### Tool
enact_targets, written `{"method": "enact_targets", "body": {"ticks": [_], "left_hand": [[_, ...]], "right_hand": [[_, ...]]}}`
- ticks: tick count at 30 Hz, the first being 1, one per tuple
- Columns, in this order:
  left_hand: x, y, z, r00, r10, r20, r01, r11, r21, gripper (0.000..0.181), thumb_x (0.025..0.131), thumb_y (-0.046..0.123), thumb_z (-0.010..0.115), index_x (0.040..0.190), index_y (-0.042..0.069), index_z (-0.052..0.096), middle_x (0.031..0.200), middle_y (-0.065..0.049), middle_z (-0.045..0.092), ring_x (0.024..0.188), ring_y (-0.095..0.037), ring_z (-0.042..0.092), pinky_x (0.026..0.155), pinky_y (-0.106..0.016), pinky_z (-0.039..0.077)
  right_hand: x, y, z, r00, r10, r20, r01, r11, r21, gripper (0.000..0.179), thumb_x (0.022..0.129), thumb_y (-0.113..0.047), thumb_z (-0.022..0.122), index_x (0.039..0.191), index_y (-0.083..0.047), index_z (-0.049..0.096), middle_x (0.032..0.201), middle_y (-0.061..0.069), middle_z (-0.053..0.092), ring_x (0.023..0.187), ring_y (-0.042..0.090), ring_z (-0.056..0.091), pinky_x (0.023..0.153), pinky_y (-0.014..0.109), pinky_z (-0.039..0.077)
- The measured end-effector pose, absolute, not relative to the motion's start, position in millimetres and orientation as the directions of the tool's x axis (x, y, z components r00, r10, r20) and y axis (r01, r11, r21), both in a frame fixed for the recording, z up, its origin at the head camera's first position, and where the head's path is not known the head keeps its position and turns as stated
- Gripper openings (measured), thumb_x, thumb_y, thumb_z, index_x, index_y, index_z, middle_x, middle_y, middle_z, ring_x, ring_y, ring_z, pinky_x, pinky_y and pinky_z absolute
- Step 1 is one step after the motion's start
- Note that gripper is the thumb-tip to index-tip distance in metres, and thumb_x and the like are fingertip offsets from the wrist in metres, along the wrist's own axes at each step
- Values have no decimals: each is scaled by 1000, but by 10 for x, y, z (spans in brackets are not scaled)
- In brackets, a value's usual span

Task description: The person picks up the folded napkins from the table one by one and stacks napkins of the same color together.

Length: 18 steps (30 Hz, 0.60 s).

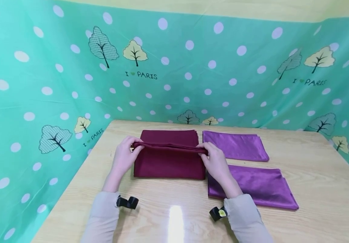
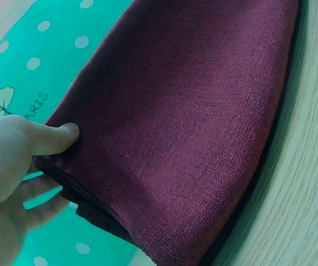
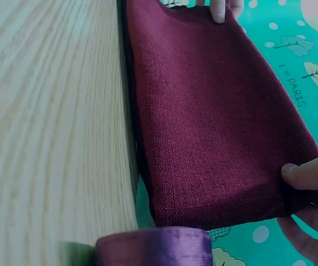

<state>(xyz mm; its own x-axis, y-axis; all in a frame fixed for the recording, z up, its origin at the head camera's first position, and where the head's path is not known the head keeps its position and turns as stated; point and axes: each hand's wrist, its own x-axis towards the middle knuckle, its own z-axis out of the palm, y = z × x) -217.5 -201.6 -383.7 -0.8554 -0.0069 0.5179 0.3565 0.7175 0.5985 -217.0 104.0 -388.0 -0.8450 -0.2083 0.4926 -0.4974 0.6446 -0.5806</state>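
Observation:
A folded maroon cloth (image 1: 169, 165) lies on the table, its upper edge lifted between my two hands. My left hand (image 1: 126, 153) pinches the left corner of that edge, thumb on the near face and fingers behind. At the opposite corner my right hand (image 1: 215, 160) pinches the same edge in the same way. In the left wrist view the layered side of the maroon cloth (image 2: 170, 133) shows below the thumb. The right wrist view shows its near face (image 3: 214, 122) sloping down to the table. More maroon fabric (image 1: 168, 136) lies flat behind the raised edge.
Two folded purple satin cloths lie to the right: a far one (image 1: 238, 145) and a near one (image 1: 256, 185), the latter partly under my right forearm. The wooden table (image 1: 150, 209) meets a green dotted curtain (image 1: 192, 77) at its back and left.

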Motion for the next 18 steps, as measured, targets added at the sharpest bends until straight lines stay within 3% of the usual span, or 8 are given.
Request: {"method": "enact_targets", "body": {"ticks": [8,18], "left_hand": [[-2190,-2009,-3813,-874,-5,487,329,730,599,11,80,10,68,91,8,66,89,-6,59,82,-20,55,70,-36,48],[-2231,-1970,-3821,-875,37,483,333,771,543,9,81,8,67,90,7,64,90,-8,60,83,-22,56,72,-36,47]], "right_hand": [[-2183,1028,-3871,-852,-236,467,-486,687,-539,21,82,-2,63,101,-12,63,98,2,64,94,21,61,80,37,49],[-2224,1029,-3784,-859,-304,412,-484,742,-463,20,84,-4,61,101,-12,62,98,2,62,86,18,60,72,35,49]]}}
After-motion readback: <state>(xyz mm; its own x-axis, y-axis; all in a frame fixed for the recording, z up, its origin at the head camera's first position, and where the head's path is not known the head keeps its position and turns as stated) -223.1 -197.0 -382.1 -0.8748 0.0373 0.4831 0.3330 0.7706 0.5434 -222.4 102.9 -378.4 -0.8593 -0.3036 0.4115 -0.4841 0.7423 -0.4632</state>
